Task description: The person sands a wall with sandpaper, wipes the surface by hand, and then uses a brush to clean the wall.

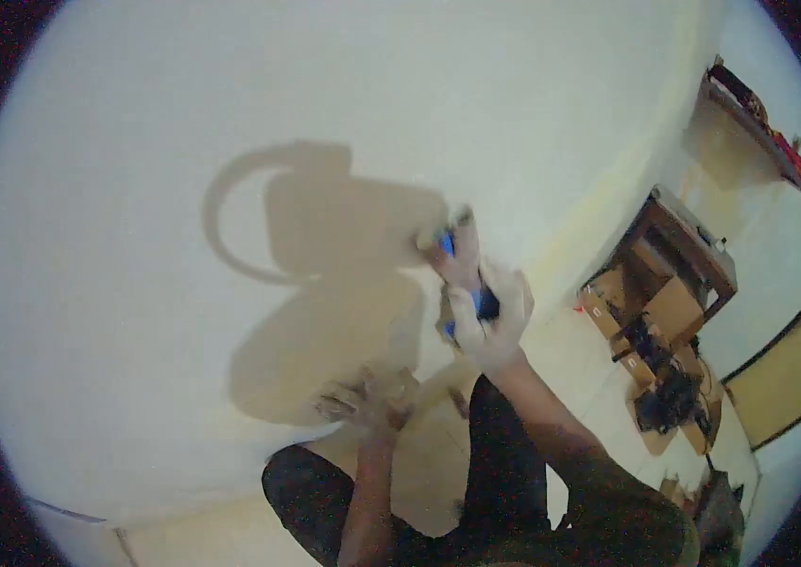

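Observation:
My right hand (495, 312) is closed around a small blue and dark object (485, 302), held up in front of a pale wall. Parts of the blue show between the fingers; its kind is not clear. Lower and to the left, my left hand (367, 402) hovers above my bent legs. Its fingers point left, slightly curled and somewhat apart, and I see nothing in them. Both hands look dusty or whitish.
The pale wall (136, 312) fills the left and middle, with a large shadow on it. At right stand a wooden cabinet (717, 269), open cardboard boxes (674, 307) and dark items (670, 397) on the floor. A shelf (755, 118) hangs higher up.

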Available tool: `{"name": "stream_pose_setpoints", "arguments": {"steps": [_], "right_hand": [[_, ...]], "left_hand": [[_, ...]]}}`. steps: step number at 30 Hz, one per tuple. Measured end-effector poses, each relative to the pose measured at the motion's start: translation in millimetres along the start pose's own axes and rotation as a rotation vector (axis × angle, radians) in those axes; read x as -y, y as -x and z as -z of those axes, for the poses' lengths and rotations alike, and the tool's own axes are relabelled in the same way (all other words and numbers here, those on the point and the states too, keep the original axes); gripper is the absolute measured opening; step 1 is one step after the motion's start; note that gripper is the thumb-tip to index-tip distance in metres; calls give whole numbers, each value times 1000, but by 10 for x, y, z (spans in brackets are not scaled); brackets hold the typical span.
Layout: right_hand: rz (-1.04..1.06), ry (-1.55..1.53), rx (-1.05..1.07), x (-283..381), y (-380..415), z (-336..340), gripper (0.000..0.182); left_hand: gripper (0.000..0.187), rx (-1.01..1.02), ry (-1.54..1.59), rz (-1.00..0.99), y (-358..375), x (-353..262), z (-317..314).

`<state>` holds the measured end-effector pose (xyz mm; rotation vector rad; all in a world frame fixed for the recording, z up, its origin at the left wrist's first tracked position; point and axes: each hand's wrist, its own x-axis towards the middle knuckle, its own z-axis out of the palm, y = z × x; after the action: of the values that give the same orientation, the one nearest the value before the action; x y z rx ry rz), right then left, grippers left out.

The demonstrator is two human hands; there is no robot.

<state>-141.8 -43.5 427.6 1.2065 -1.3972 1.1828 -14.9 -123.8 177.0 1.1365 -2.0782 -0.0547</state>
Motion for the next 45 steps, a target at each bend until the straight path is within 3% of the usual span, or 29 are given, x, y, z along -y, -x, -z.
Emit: {"name": "stream_pose_setpoints", "arguments": {"steps": [3,7,11,14,15,18,23,26,29,31,33,36,39,45], "right_hand": [[-92,-38,57,-64,459,132,45],[-20,75,36,100,-113,50,45],[-8,31,35,65,127,156,41],[-25,-25,-7,133,240,155,39],[-81,-1,125,127,211,234,38],[23,41,-16,133,-219,72,35],[-91,-60,28,74,362,112,40],[-44,93,32,225,110,84,40],[-38,-9,13,191,-108,22,39],[-66,-57,46,195,-22,17,39],[-155,-117,117,207,351,115,38],[-83,-53,131,280,263,99,39],[14,-11,0,406,-102,-102,41],[-55,-84,90,322,462,-12,41]], "left_hand": [[92,-242,85,-136,-64,91,-70],[90,-249,56,-119,16,41,-128],[93,-159,16,-58,3,-27,28],[87,-305,-1,-149,-23,-17,62],[86,-278,5,-142,5,-13,71],[85,-250,13,-109,19,-31,31],[89,-270,60,-167,-78,-6,130],[118,-307,116,-177,-76,2,68],[92,-315,126,-124,-19,-26,45],[95,-191,80,-62,35,-59,36],[96,-203,72,-47,64,-54,11],[95,-280,-10,-113,57,-18,-103],[95,-135,-212,-199,213,227,-146],[81,-183,-45,-100,180,112,-205]]}}
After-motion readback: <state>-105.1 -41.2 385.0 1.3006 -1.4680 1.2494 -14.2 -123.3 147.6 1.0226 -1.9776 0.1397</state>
